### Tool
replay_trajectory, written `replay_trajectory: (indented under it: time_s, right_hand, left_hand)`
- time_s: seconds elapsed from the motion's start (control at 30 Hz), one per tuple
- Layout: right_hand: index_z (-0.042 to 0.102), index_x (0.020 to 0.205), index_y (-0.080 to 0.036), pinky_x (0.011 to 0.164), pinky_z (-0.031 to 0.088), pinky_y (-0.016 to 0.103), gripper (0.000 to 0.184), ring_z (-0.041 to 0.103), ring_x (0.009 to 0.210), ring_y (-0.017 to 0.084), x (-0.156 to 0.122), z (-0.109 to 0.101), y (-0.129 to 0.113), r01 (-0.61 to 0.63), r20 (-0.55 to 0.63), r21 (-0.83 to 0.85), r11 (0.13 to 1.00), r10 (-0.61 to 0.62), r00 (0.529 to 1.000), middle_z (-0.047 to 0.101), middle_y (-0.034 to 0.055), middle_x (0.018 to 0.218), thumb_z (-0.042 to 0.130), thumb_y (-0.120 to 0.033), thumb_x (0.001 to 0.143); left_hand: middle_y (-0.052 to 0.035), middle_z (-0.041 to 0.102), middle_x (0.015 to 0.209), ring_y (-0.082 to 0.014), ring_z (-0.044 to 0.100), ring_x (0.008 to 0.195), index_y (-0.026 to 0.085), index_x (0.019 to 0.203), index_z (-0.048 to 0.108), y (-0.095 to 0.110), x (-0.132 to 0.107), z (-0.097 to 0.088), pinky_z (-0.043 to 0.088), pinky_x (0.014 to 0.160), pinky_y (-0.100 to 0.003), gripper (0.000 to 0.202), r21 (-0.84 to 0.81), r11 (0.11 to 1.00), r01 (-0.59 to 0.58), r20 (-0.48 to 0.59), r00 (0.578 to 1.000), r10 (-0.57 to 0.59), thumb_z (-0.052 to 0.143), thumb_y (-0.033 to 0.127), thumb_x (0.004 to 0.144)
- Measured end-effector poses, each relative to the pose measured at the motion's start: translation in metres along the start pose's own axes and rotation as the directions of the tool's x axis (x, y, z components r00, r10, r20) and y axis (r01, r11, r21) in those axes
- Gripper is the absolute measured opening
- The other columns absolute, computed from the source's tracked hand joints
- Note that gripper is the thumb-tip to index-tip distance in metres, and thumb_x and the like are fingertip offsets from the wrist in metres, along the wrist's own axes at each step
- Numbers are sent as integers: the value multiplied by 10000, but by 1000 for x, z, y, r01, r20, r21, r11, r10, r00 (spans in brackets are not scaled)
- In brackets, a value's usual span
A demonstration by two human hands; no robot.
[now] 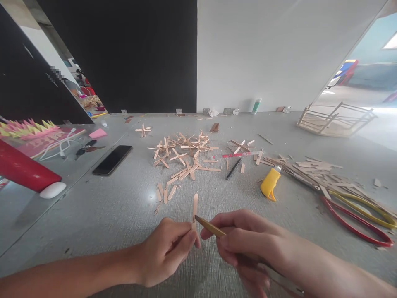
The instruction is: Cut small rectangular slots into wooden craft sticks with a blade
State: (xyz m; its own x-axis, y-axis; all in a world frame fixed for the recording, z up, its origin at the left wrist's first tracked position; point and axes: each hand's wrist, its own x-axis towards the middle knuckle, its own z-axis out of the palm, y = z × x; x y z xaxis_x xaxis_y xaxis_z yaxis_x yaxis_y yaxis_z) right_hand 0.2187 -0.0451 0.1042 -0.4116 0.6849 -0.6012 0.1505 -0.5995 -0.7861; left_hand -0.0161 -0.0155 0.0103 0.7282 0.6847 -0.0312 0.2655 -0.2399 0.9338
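My left hand (173, 250) pinches the lower end of a wooden craft stick (195, 205), which stands nearly upright above the table. A small dark slot or mark shows partway up the stick. In my right hand (248, 238) is a slim brass-coloured tool with a narrow dark tip (211, 227). Its tip meets or nearly meets the stick at that mark; my fingers cover much of the tool, so its exact kind is unclear. Just beyond the hands lie several short cut stick pieces (166, 193) and a heap of crossed craft sticks (189, 151).
On the right are a yellow utility knife (270, 183), scissors with red and yellow handles (356, 221), loose sticks (319, 165) and a stick frame (335, 120). A black pen (234, 169) lies mid-table. Leftward are a phone (113, 160), keys (87, 149) and a red bottle (27, 165).
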Motion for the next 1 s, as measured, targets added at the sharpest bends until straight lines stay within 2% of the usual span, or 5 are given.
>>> replay_trajectory:
  time_s: [0.27, 0.43, 0.6, 0.73, 1.0]
  right_hand:
    - [614, 1126, -186, 554, 430, 231, 236, 505, 555, 86, 15, -12, 3, 95, 28, -336, 937, -91, 995, 522, -42, 765, 500, -282, 943]
    - [643, 920, -176, 598, 353, 276, 207, 535, 656, 139, 25, -27, 10, 228, 14, -905, 358, -512, 859, 564, -2, 713, 451, -111, 958]
    - [670, 1020, -164, 574, 290, 303, 201, 575, 626, 134, 38, -35, 26, 272, 260, -959, -82, -640, 723, 660, 32, 810, 531, -53, 928]
    - [632, 835, -182, 532, 226, 322, 217, 510, 546, 108, 55, -39, 31, 341, 360, -925, -170, -681, 638, 619, -4, 712, 501, -144, 1003]
    - [611, 876, -176, 552, 397, 292, 174, 564, 616, 152, 87, -38, 54, 317, 347, -929, -193, -755, 556, 646, 17, 777, 510, -128, 1009]
  left_hand:
    - [81, 365, 531, -104, 355, 450, 192, 906, 603, -4, 4, 3, 313, 484, -243, 412, 20, 999, 27, -81, 996, -25, 335, 446, 1088]
    - [-40, 623, 1106, -173, 628, 916, 295, 1344, 447, -13, 6, 5, 514, 796, -289, 408, 75, 997, 13, -474, 880, 24, 615, 413, 992]
    - [-25, 649, 1299, -220, 609, 1182, 350, 1352, 507, -15, 6, 2, 447, 1036, -359, 478, 204, 979, -17, -332, 939, 85, 721, 336, 925]
    - [-10, 727, 924, -190, 683, 875, 242, 979, 658, -8, 10, 3, 507, 809, -297, 52, 269, 963, -14, -333, 937, 107, 611, 255, 963]
    - [4, 651, 804, -166, 665, 769, 211, 928, 583, -5, 15, 4, 511, 729, -259, 125, 49, 999, -4, -412, 911, 24, 575, 321, 985]
